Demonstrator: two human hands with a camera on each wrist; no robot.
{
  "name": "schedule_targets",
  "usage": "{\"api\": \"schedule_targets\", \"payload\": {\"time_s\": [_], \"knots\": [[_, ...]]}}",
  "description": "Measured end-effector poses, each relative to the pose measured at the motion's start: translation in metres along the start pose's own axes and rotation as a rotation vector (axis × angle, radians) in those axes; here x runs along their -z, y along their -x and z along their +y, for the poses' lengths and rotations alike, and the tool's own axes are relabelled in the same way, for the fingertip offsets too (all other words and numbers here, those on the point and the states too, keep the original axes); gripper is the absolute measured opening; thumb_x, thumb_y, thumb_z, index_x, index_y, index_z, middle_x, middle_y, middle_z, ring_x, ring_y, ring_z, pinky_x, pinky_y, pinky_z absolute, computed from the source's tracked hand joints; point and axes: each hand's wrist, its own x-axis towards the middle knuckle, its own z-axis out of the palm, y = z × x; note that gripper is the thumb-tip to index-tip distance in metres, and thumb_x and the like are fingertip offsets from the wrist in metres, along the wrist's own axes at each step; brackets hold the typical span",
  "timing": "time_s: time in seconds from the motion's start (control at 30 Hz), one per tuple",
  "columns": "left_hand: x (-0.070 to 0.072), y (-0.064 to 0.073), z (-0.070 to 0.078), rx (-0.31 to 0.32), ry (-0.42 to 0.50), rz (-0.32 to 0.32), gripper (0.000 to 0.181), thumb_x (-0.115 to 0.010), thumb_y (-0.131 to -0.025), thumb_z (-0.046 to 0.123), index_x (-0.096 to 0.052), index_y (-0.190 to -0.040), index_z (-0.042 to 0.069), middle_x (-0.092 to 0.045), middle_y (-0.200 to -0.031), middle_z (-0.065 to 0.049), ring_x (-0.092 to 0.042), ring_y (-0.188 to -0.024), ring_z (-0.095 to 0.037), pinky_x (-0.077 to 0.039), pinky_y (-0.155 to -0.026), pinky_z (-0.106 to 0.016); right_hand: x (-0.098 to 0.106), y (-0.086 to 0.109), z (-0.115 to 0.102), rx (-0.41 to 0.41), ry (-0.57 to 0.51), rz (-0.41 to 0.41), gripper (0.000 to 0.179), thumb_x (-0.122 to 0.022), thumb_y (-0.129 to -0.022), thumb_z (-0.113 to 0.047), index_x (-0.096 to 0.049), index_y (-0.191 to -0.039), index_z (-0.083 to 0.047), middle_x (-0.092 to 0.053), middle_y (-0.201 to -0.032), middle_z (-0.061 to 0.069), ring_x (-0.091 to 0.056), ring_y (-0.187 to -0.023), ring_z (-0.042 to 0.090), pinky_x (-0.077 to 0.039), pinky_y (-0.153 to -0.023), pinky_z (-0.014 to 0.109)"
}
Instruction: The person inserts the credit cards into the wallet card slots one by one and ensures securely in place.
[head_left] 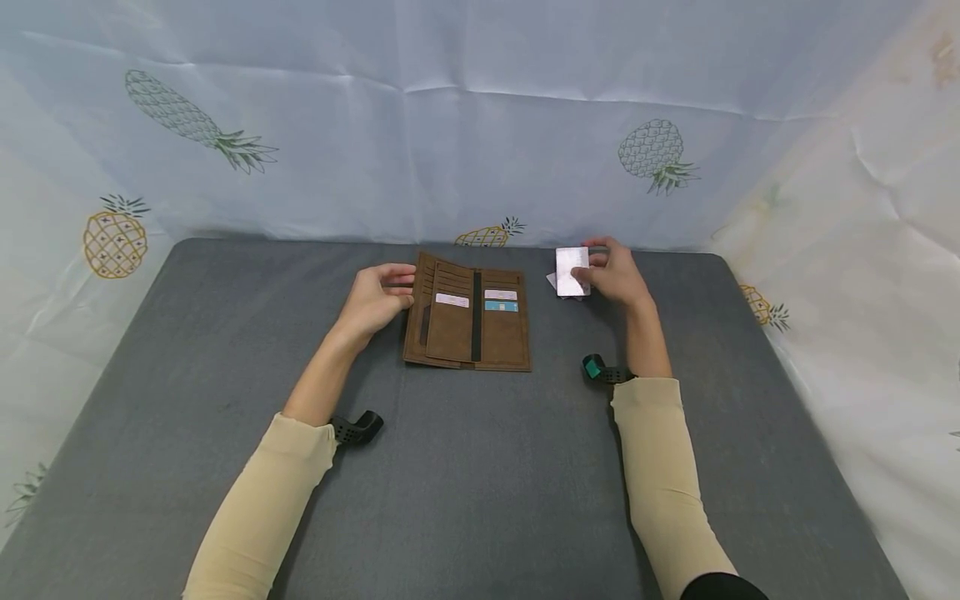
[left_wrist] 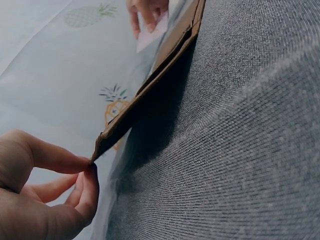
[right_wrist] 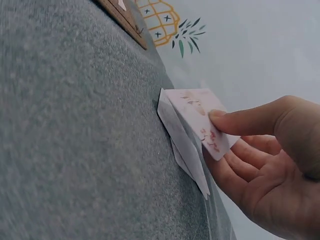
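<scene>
A brown wallet (head_left: 506, 343) lies spread on the grey table, with a pale card (head_left: 452, 300) in a left slot and a blue card (head_left: 501, 307) beneath another pale one on its right side. My left hand (head_left: 375, 302) pinches the wallet's left edge between thumb and fingertips; in the left wrist view that edge is raised off the cloth. To the wallet's right, my right hand (head_left: 617, 273) holds a white card (right_wrist: 197, 112) with reddish print, thumb on its face and fingers behind. Several white cards (right_wrist: 182, 142) rest on the table under it.
The grey cloth-covered table (head_left: 480, 483) extends towards me. Behind it hangs a pale curtain (head_left: 360, 158) with pineapple prints, close along the back edge. Black wrist devices (head_left: 358, 427) hang from both sleeves.
</scene>
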Motion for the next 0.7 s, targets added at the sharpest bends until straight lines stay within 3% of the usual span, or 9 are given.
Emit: {"api": "schedule_targets", "payload": {"time_s": [0.13,0.3,0.4,0.7], "knots": [[0.000,0.000,0.000,0.003,-0.005,-0.001,0.055,-0.059,-0.102,-0.008,-0.055,-0.156,0.000,-0.057,-0.153,-0.026,-0.062,-0.139,-0.041,-0.055,-0.115,-0.049,-0.005,0.002,-0.004,-0.005,-0.050,0.038,0.061,-0.073,-0.102,-0.005,-0.049,-0.158,-0.002,-0.078,-0.111,0.010,-0.066,-0.076,0.003,-0.054,-0.066,0.023],[0.000,0.000,-0.001,0.006,-0.010,-0.003,0.056,-0.058,-0.102,-0.008,-0.054,-0.156,0.000,-0.057,-0.153,-0.026,-0.061,-0.139,-0.041,-0.055,-0.116,-0.051,-0.013,0.004,-0.010,0.002,-0.177,0.095,0.053,-0.071,-0.101,-0.001,-0.054,-0.151,0.000,-0.075,-0.095,-0.007,-0.067,-0.079,0.005,-0.057,-0.068,0.018],[0.000,0.001,-0.001,0.015,-0.011,-0.003,0.056,-0.058,-0.102,-0.008,-0.053,-0.157,0.000,-0.057,-0.153,-0.026,-0.061,-0.139,-0.041,-0.054,-0.117,-0.051,-0.021,0.004,-0.015,0.016,-0.236,0.121,0.048,-0.069,-0.102,0.001,-0.055,-0.148,0.003,-0.073,-0.088,-0.010,-0.071,-0.080,0.005,-0.061,-0.070,0.017],[-0.001,0.000,0.000,0.020,-0.003,0.000,0.056,-0.059,-0.101,-0.008,-0.054,-0.157,0.000,-0.057,-0.153,-0.025,-0.061,-0.140,-0.041,-0.054,-0.118,-0.051,-0.050,-0.005,-0.035,0.073,-0.197,0.090,0.044,-0.069,-0.103,-0.002,-0.058,-0.145,0.002,-0.076,-0.088,0.001,-0.072,-0.073,0.006,-0.063,-0.072,0.023]]}}
